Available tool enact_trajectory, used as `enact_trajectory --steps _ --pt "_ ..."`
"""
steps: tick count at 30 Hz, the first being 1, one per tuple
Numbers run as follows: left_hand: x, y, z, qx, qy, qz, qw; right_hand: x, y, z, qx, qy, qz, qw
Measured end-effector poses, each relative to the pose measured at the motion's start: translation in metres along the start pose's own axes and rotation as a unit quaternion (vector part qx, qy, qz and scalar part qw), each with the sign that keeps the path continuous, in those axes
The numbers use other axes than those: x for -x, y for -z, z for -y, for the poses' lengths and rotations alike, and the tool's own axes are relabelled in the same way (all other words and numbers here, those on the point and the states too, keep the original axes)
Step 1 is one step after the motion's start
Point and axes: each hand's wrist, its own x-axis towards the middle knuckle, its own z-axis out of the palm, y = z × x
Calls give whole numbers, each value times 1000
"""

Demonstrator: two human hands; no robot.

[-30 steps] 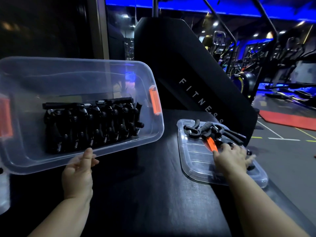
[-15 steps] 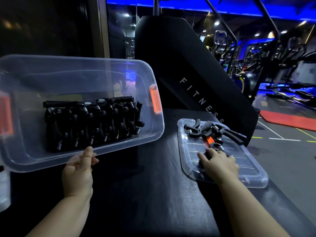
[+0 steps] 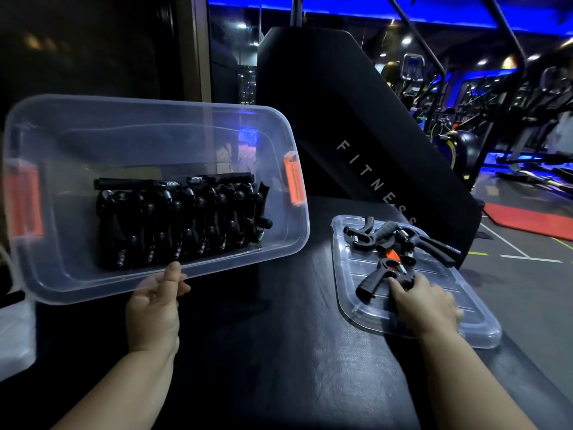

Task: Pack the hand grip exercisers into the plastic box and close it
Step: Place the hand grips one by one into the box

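Head view: left hand (image 3: 152,305) pinches the tilted box (image 3: 155,144) by its near rim, frame left, exercisers (image 3: 176,225) packed inside; right hand (image 3: 424,302) curls round one exerciser (image 3: 376,279) on the lid (image 3: 465,330), lower right. Risk: the one-hand pinch slips, box drops, row spills.

This is a gym; a tall black padded panel (image 3: 356,128) bears the word FITNESS in pale letters; behind it to the right stand cardio machines (image 3: 527,97) with upright handlebars and consoles, one with a yellow-rimmed wheel (image 3: 453,150); blue strip lighting (image 3: 341,7) runs along the ceiling; the grey floor (image 3: 527,290) carries white and yellow painted lines and a red mat (image 3: 527,220); black hand grip exercisers (image 3: 179,221) lie packed in a clear plastic box (image 3: 155,125).
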Motion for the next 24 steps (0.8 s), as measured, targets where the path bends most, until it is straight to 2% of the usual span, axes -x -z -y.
enact_trajectory --steps 3,8,16,24 --pt "1 1 0 -1 0 0 1000 -2 3 -2 -45 -7 -6 999" --pt "1 0 0 0 2 5 1000 0 8 -2 -253 13 -42 966" --pt "0 -1 -1 13 8 7 1000 11 14 11 -354 103 -138 919" --pt "2 -1 -4 17 15 10 1000 20 8 21 -503 173 -60 845"
